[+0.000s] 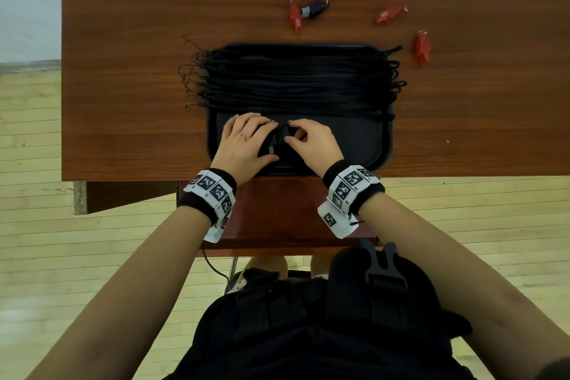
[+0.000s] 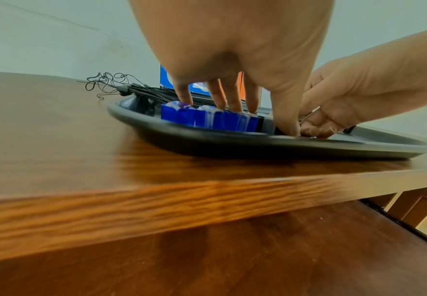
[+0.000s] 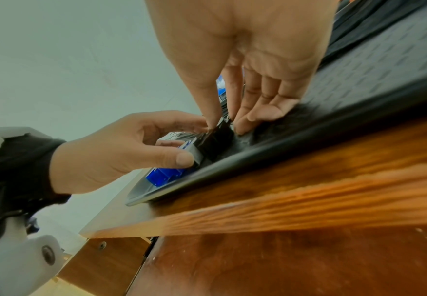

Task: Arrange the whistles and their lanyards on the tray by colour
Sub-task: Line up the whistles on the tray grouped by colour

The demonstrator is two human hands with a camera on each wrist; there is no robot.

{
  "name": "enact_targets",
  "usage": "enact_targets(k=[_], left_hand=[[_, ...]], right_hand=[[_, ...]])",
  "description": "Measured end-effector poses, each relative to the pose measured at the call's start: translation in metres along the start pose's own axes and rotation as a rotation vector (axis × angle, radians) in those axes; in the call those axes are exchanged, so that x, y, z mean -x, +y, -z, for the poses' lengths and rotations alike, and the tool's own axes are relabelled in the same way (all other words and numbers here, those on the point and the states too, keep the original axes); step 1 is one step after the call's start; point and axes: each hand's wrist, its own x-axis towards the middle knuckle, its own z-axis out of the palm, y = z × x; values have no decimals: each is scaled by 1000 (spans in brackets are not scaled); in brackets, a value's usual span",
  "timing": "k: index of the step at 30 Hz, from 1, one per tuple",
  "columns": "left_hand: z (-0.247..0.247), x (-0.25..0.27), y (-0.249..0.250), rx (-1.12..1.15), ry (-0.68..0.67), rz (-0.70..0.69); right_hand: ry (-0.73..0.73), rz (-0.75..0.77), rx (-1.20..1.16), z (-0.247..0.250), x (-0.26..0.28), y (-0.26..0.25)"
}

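A black whistle sits on the near part of a black tray, pinched between thumb and fingers of the right hand. It stands at the end of a row of blue whistles that runs leftward along the tray's near edge. The left hand is spread over that row, fingertips resting on the blue tops and thumb pressed to the row's end beside the black whistle. Both hands touch the row; the right is nearer the black piece.

The whistles look like hard, blocky moulded plastic, the blue ones translucent. The tray floor has a raised, pebbled texture. Across its far half lie black lanyards, flat woven cords laid side by side, long axis left to right, thin loops trailing off the left rim.

Beyond the tray, on the wooden table, red whistles and another black whistle lie well apart.
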Motion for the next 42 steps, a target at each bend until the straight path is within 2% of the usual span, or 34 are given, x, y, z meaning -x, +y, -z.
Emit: enact_targets(k=[13, 24, 30, 35, 42], left_hand=[[1, 1, 1, -2, 2, -2], [28, -18, 11, 8, 43, 19], [59, -59, 17, 26, 48, 79], [82, -114, 28, 59, 60, 141], [83, -193, 31, 104, 33, 273]], right_hand=[[-44, 16, 5, 3, -1, 1], [-12, 22, -22, 25, -4, -5], [73, 26, -58, 61, -27, -20], [174, 26, -100, 97, -56, -31], [131, 6, 17, 139, -118, -34]])
